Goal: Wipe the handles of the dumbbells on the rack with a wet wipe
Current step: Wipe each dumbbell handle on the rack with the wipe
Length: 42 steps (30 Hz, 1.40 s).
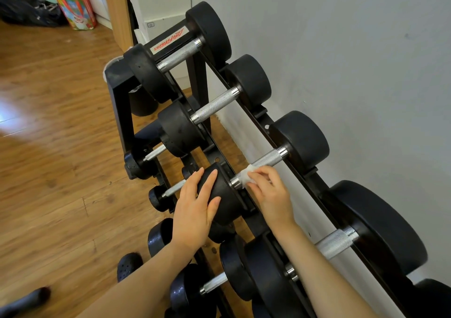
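Wiping dumbbell 3 of 4 on the top row

I see my right hand [269, 190] pinching the wet wipe [247, 176] onto the third handle [261, 165]. My left hand [195, 210] lies flat, fingers straight, on that dumbbell's near head [219, 195]. I judge the other handles on the rack [122, 93] undecided; none looks wet. A colourful bag [78, 8] holds things I cannot make out.

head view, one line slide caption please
Right hand rubs wet wipe along dumbbell handle while left hand steadies its black weight head.

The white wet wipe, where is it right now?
In the head view, the crumpled white wet wipe is pinched in the right hand against the near end of the knurled metal handle of the third top-row dumbbell.
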Available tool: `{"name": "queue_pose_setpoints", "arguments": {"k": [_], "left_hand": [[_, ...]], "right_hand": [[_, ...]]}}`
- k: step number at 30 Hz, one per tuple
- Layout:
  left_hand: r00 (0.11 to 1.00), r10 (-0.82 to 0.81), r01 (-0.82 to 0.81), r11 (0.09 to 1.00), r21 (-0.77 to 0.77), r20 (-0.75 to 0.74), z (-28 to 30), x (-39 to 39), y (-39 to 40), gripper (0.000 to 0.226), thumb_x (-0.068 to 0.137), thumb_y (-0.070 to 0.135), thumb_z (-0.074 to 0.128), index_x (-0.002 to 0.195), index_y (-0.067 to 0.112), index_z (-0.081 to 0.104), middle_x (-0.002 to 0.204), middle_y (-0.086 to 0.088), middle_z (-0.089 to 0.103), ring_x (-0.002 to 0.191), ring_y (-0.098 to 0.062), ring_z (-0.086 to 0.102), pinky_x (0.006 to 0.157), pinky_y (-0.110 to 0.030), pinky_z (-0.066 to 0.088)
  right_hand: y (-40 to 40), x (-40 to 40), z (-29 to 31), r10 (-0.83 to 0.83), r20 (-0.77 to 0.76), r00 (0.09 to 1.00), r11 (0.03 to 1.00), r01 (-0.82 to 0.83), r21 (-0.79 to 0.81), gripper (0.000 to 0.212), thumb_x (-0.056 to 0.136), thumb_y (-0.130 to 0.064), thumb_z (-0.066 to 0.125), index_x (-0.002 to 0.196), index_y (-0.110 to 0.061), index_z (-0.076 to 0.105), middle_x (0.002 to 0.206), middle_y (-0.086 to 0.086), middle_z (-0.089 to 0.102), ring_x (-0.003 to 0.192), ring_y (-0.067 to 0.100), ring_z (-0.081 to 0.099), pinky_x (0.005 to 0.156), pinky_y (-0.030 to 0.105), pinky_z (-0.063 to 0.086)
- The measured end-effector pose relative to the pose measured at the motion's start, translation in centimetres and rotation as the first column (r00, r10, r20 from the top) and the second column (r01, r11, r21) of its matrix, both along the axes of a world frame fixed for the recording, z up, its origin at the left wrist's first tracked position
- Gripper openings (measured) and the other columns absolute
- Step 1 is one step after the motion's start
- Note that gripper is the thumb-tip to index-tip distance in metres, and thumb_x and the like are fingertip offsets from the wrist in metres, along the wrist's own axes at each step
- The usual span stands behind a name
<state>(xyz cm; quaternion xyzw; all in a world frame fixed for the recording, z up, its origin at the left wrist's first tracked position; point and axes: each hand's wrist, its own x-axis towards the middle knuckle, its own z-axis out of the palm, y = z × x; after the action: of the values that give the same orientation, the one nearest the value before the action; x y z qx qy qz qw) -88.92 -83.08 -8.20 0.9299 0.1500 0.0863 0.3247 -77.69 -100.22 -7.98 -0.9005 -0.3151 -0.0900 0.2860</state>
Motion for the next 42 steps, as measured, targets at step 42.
{"name": "queue_pose_setpoints", "arguments": {"k": [42], "left_hand": [[1.0, 0.004, -0.004, 1.0, -0.007, 0.001, 0.0, 0.1, 0.0, 0.054, 0.097, 0.048, 0.028, 0.15, 0.037, 0.021, 0.156, -0.003, 0.029, 0.142, -0.023, 0.027, 0.109, -0.045, 0.034]], "right_hand": [[0.0, 0.9, 0.1, 0.146, 0.104, 0.984, 0.983, -0.132, -0.129, 0.031, 0.093, -0.019, 0.057, 0.121, -0.009, 0.064, 0.119, 0.004, 0.062, 0.099, 0.017, 0.064, 0.075, 0.025, 0.058]]}}
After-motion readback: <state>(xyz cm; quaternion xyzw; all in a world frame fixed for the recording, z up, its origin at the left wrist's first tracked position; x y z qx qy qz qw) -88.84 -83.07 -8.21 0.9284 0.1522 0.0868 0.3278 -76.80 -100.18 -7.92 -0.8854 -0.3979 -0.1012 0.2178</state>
